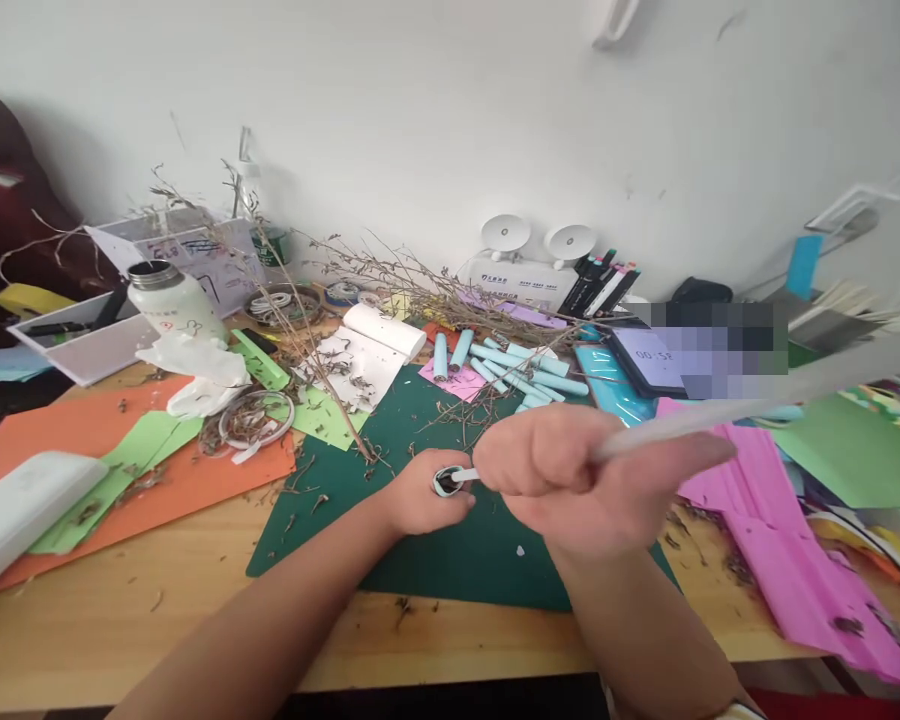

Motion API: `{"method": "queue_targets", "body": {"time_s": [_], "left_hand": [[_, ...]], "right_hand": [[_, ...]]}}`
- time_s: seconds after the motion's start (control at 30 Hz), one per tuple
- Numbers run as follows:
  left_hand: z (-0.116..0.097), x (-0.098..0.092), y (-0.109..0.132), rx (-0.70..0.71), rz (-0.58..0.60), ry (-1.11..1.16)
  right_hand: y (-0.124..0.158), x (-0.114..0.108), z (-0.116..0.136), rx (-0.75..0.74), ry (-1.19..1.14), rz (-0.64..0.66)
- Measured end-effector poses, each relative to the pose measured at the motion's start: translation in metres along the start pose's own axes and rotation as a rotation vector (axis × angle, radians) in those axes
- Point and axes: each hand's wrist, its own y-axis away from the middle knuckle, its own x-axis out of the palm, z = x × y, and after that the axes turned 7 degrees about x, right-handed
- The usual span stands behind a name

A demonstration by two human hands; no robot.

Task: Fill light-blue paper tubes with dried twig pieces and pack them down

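Note:
My left hand (424,492) is closed around a small paper tube (441,488), whose open top faces me and shows dark matter inside. In my right hand (570,470) is a long pale stick (720,405), gripped in a fist. The stick's lower end reaches into the tube's mouth, while its other end runs up to the right and blurs. Both hands are over the green cutting mat (487,570). Beyond them lie several light blue paper tubes (529,370), some on a pink paper square (456,382).
Dry twigs (405,280) and leaf bits spread across the back. On the left are a white bottle (172,305), orange paper (187,500) and a white case (30,510). To the right lie pink crepe paper (780,560) and a device showing a timer (649,358).

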Motion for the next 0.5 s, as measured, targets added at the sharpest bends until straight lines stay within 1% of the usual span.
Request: {"method": "queue_targets", "body": {"time_s": [0.03,0.1,0.23,0.27,0.37,0.5], "left_hand": [[-0.0010,-0.0008,-0.0003,-0.001,0.002,-0.009],[-0.0028,-0.0022,-0.0008,-0.014,-0.007,-0.022],[-0.0034,-0.0035,-0.0012,-0.082,-0.020,-0.034],[-0.0028,-0.0033,-0.0012,-0.090,-0.020,-0.029],[-0.0007,-0.0023,-0.0013,-0.078,-0.023,-0.006],[-0.0004,-0.0019,-0.0027,-0.043,-0.065,0.026]], "right_hand": [[0.0000,0.0001,-0.0010,-0.019,-0.002,0.001],[-0.0003,0.0007,-0.0037,0.003,-0.014,0.000],[-0.0019,0.0007,-0.0071,-0.029,-0.002,0.011],[-0.0024,0.0000,-0.0077,-0.016,0.001,0.004],[-0.0033,-0.0026,-0.0089,0.059,-0.005,-0.019],[-0.0032,-0.0035,-0.0102,0.064,-0.003,0.008]]}}
